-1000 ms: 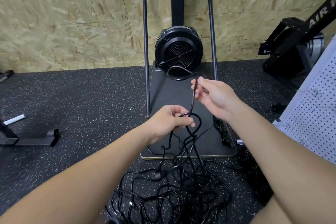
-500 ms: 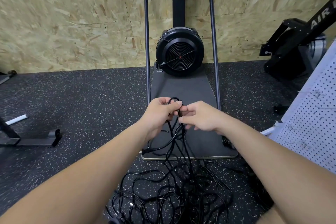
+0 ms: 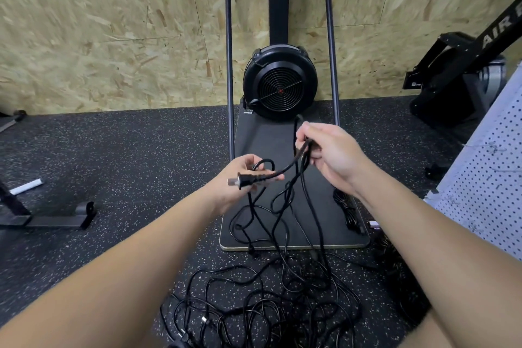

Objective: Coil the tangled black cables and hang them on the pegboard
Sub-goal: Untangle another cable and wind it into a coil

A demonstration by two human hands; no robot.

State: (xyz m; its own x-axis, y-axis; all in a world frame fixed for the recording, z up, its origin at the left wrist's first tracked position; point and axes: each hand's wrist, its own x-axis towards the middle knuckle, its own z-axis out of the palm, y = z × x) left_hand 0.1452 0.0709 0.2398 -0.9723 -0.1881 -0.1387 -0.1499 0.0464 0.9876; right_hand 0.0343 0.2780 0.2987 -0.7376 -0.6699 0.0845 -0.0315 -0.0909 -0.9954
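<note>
A tangle of black cables point(image 3: 262, 308) lies on the speckled floor in front of me. My left hand point(image 3: 240, 178) holds a small loop of cable, and a black plug point(image 3: 244, 180) crosses in front of its palm. My right hand point(image 3: 330, 155) grips several strands of the same cable higher up and to the right. Strands hang from both hands down into the tangle. The white pegboard point(image 3: 491, 175) leans at the right edge.
A black fan machine point(image 3: 279, 82) stands on a dark platform point(image 3: 254, 135) with a tall metal frame, against the chipboard wall. Another coiled cable point(image 3: 348, 212) lies on the platform's right side. Black exercise equipment point(image 3: 463, 65) is at the far right, a metal foot point(image 3: 56, 215) at the left.
My hands, together half a second ago, have parted: the right one rose up and right with strands, and the plug end now shows at my left hand.
</note>
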